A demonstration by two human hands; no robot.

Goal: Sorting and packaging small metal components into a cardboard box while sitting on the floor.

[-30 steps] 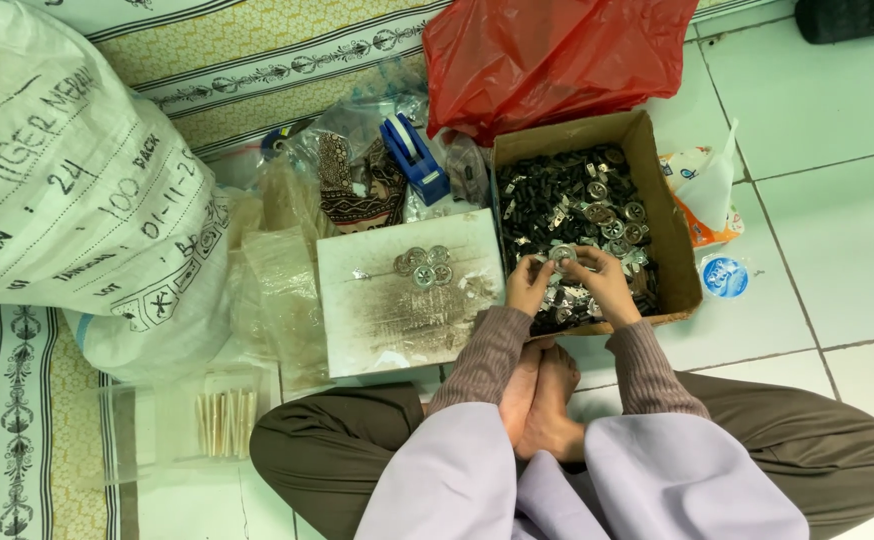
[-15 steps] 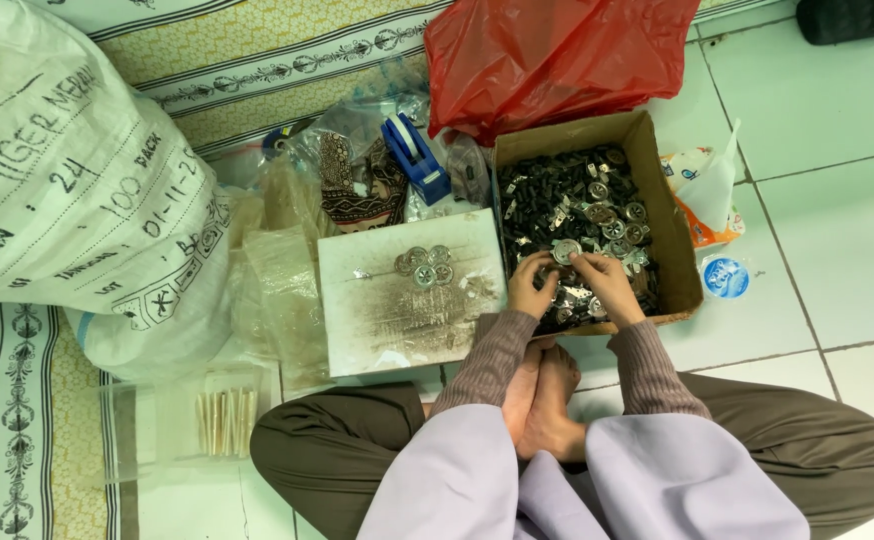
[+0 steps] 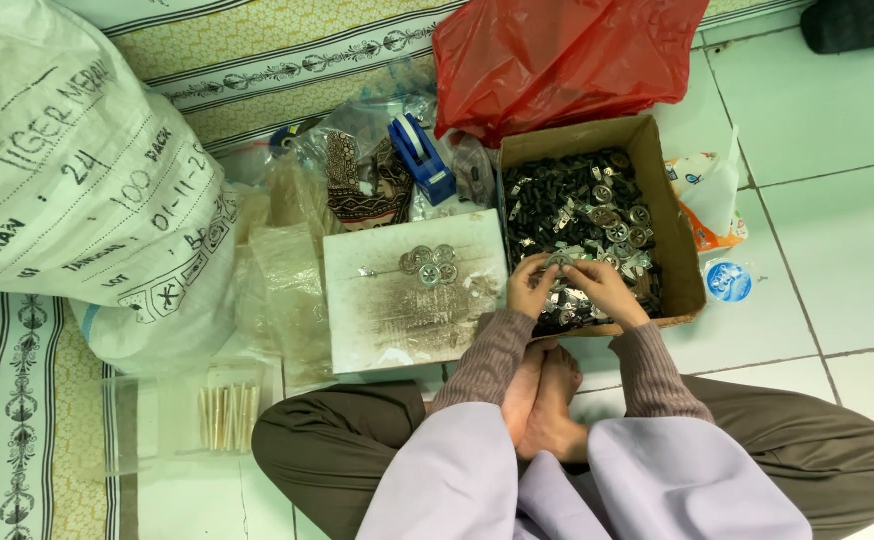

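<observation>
I sit cross-legged on the floor. My left hand (image 3: 529,286) and my right hand (image 3: 602,288) meet over the near part of an open cardboard box (image 3: 669,232) filled with small round and flat metal pieces (image 3: 587,205). Together the fingers pinch one small round metal piece (image 3: 560,262) between them. To the left of the box lies a scuffed white board (image 3: 397,310) with three finished round metal pieces (image 3: 429,264) grouped near its far edge.
A big white printed sack (image 3: 77,190) fills the left. A red plastic bag (image 3: 557,55) lies behind the box, a blue tape dispenser (image 3: 421,158) beside it. Clear plastic bags (image 3: 287,270), a clear pack of thin sticks (image 3: 225,418) and a small blue-white packet (image 3: 728,281) lie around.
Both hands have shifted slightly toward me along the box's near side while working the small metal piece between the fingers. Nothing else has moved.
</observation>
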